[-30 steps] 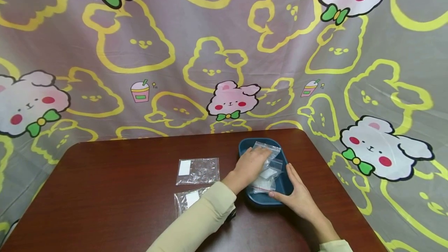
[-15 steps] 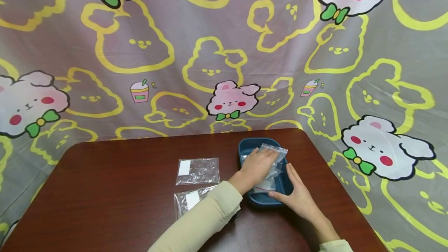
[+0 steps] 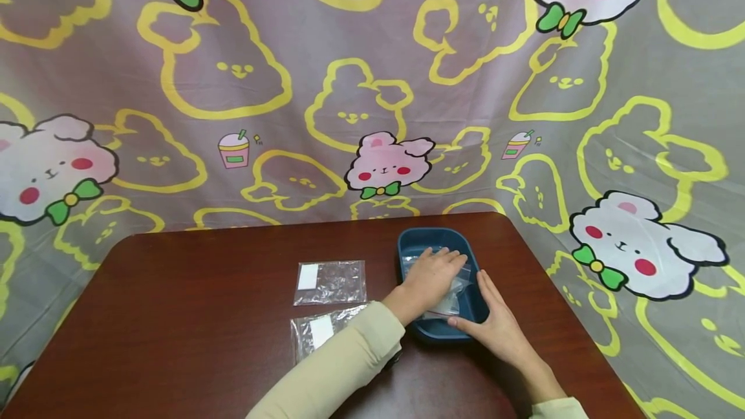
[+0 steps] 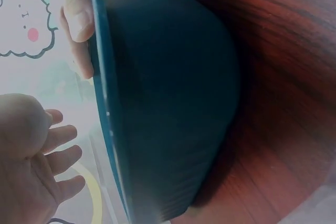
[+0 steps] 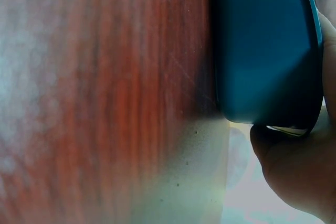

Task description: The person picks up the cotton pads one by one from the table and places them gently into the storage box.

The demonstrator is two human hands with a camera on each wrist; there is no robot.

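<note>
A dark blue plastic bin (image 3: 427,238) stands on the table's right side, with clear zip bags (image 3: 447,308) inside. My left hand (image 3: 429,280) is over the bin, palm down with fingers extended, partly covering the bags. In the left wrist view, the left hand (image 4: 26,171) shows slightly bent, spread fingers above the bin's rim and nothing in them. My right hand (image 3: 505,332) holds the bin's near right corner, thumb at the front rim and fingers along the right side. The right wrist view shows this thumb (image 5: 273,150) hooked at the rim.
Two flat clear bags with white labels lie left of the bin: the farther bag (image 3: 340,283) and the nearer bag (image 3: 304,335), partly under my left sleeve (image 3: 343,357). A patterned cloth (image 3: 302,115) hangs behind the brown table (image 3: 192,315).
The zip bag under my left hand moved rightward, then dropped down into the bin, its top edge no longer sticking up. My left hand shifted slightly right. The right hand stayed put.
</note>
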